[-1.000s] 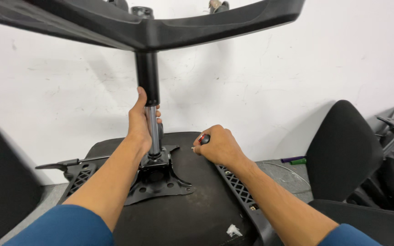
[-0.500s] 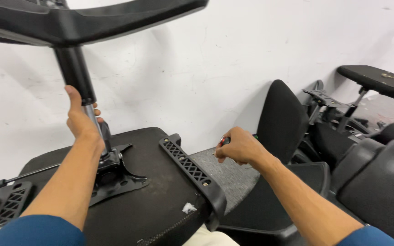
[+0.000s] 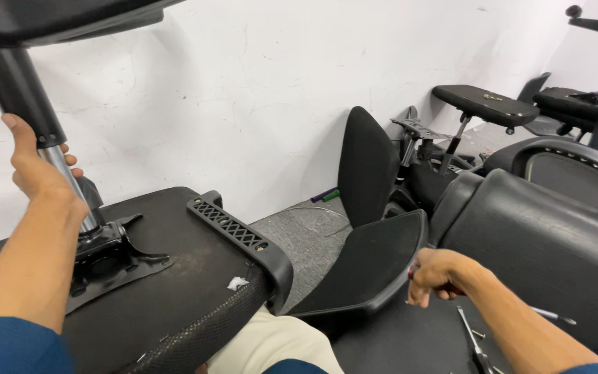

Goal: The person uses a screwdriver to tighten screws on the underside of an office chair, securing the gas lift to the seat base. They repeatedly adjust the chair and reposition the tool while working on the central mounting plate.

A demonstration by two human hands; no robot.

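Head view: left hand gripped the gas cylinder (upright on the seat); right hand, well apart, clutched a screwdriver.

The seat lies upside down across the lap, at lower left. The plate sits on the seat, left of centre. The column rises from the plate, tilted left, up to the base at the top edge. The left hand wraps the column above the plate. The bracket runs along the seat's right edge. Right of the seat, a backrest lies flat on the floor. The right hand is right of the backrest, above a screwdriver. Behind, more chairs stand along the wall.
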